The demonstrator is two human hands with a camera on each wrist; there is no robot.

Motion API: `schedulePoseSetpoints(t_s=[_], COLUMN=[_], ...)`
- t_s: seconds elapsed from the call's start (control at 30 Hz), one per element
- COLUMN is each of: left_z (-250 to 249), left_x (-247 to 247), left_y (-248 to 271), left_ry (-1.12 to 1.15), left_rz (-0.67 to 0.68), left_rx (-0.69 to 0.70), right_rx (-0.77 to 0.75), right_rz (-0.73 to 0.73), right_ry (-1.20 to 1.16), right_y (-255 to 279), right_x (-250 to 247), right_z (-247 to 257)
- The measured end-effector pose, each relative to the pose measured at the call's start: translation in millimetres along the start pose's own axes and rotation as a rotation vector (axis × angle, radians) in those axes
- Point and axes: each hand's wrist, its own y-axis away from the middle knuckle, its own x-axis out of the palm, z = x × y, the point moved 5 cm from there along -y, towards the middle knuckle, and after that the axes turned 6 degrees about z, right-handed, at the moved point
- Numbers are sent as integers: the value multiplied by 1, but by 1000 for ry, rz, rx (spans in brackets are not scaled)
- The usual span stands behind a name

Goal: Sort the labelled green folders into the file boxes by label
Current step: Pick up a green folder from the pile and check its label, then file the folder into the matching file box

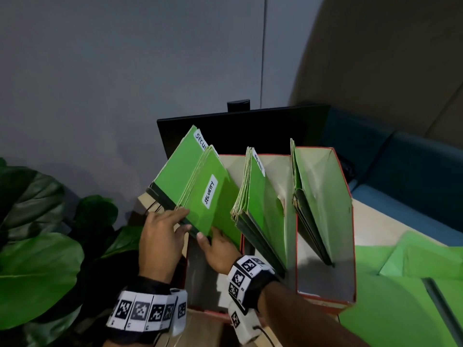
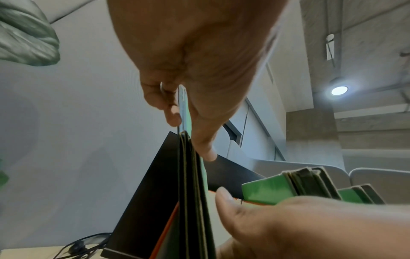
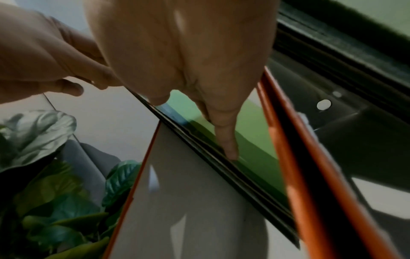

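The green card folder labelled SECURITY leans in the leftmost red-edged file box. The left hand pinches the stack's spines while right hand fingers, straight, press it home.

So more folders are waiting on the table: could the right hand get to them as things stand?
Probably yes: the right hand only rests on the SECURITY folder, and nothing stands between it and the loose folders.

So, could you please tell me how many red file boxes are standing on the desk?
3, side by side. The left box holds the SECURITY folders both hands touch; the middle box holds another stack; the right box a thinner one. Nothing suggests hidden boxes.
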Motion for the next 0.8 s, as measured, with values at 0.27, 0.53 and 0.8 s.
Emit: schedulePoseSetpoints(t_s=[0.27, 0.53, 0.8], left_z=[-2, -76, -230], left_x=[3, -5, 56], left_y=[0, 6, 43], left_ry=[41, 69, 464], left_rz=[-32, 0, 181], left_rx=[15, 69, 509], right_rx=[-38, -203, -109], right_rz=[108, 159, 40], right_ry=[-22, -101, -428], right_y=[13, 73, 183], right_x=[-15, -43, -128], right_z=[4, -19, -122])
